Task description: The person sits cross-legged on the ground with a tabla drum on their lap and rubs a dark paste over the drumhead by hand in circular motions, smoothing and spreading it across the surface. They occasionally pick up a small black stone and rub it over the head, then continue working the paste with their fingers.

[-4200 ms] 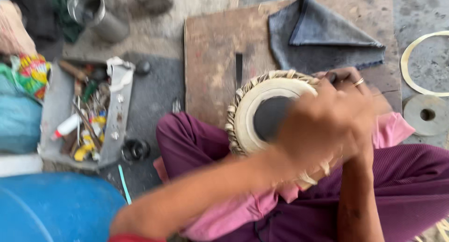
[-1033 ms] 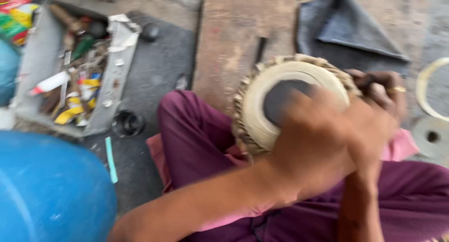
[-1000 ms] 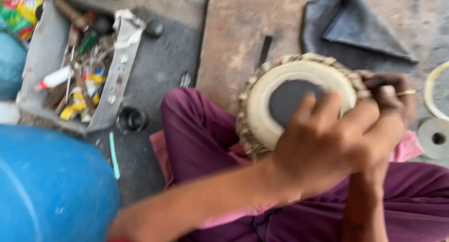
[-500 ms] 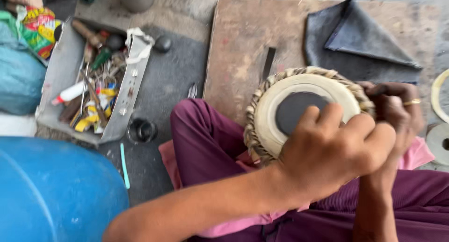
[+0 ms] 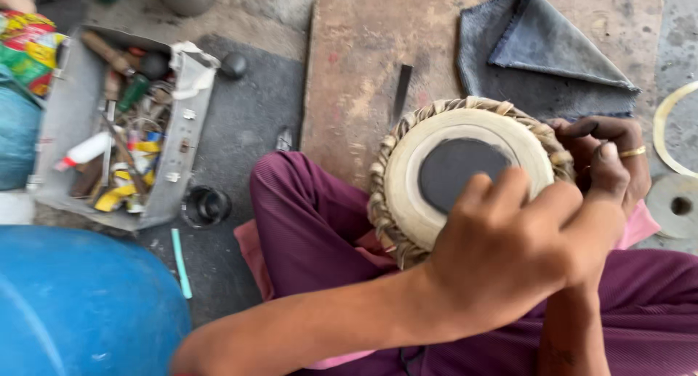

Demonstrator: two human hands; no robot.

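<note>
Gripping drum [image 5: 465, 172] rim: both hands [image 5: 509, 252]; wooden board [image 5: 356, 63] bare beyond.

Soft even daylight, faint shadows, no glare, mostly sharp

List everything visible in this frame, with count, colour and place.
round hand drum with cream skin and black centre spot: 1, on the lap
brown wooden board: 1, on floor beyond the drum
folded grey cloth: 1, on the board
dark flat metal strip: 1, on the board
grey metal tray of mixed tools: 1, left
big blue drum: 1, lower left
left hand: over the hand drum's near rim
right hand: gold ring, at its right edge
</note>
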